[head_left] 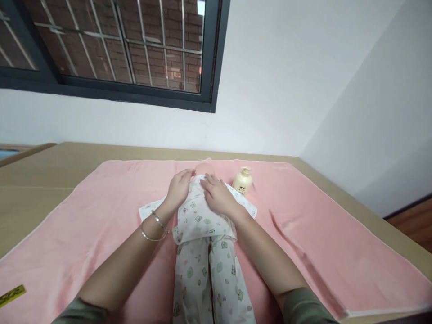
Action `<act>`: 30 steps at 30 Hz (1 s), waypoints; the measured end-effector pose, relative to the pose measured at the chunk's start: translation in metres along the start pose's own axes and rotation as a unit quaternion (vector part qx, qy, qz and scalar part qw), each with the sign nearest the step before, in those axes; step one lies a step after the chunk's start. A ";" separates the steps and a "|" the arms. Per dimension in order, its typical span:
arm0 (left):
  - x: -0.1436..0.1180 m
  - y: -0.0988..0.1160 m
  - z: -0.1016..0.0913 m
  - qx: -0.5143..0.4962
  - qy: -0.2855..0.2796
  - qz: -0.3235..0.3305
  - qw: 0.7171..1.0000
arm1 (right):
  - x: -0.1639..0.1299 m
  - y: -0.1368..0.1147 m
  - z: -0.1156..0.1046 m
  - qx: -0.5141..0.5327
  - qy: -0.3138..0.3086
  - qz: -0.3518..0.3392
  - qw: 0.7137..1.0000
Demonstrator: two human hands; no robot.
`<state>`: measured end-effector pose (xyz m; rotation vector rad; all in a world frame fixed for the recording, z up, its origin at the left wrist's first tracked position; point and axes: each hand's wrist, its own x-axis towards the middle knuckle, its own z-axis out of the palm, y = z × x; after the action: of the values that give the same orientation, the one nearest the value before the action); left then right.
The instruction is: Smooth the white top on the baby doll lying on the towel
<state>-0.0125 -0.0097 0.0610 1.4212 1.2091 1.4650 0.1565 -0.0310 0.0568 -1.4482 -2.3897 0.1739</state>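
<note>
A baby doll (204, 169) lies stretched out in front of me, its smooth bald head at the far end. It wears a white printed top (199, 220) with small green figures and matching trousers (192, 274). My left hand (180, 188), with bracelets at the wrist, rests along the doll's shoulder, fingers stretched toward the head. Flat on the upper part of the top lies my right hand (218, 194), its fingers spread. Neither hand grips anything that I can see. The doll's face is not visible, and its sleeves reach out to both sides beneath my arms.
Under the doll a pink blanket (111, 211) covers much of the wooden table (30, 198), with folds at the right. A cream pump bottle (242, 181) stands right of the doll's head. A yellow strip (12, 295) lies at lower left. Behind are a white wall and barred window (135, 45).
</note>
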 end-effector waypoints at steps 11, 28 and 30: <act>-0.008 0.032 0.038 -0.397 -0.058 -0.140 0.905 | -0.022 0.044 -0.082 0.005 0.114 0.158 0.981; 0.010 0.064 0.148 -0.473 -0.114 -0.324 0.812 | -0.019 0.048 -0.073 -0.072 0.115 0.233 0.963; 0.008 0.063 0.144 -0.478 -0.119 -0.327 0.806 | -0.016 0.049 -0.071 -0.086 0.122 0.234 0.961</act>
<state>0.1356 -0.0008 0.1146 0.3885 0.5213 1.0665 0.2289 -0.0271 0.1056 -1.9715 -1.8746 -0.0996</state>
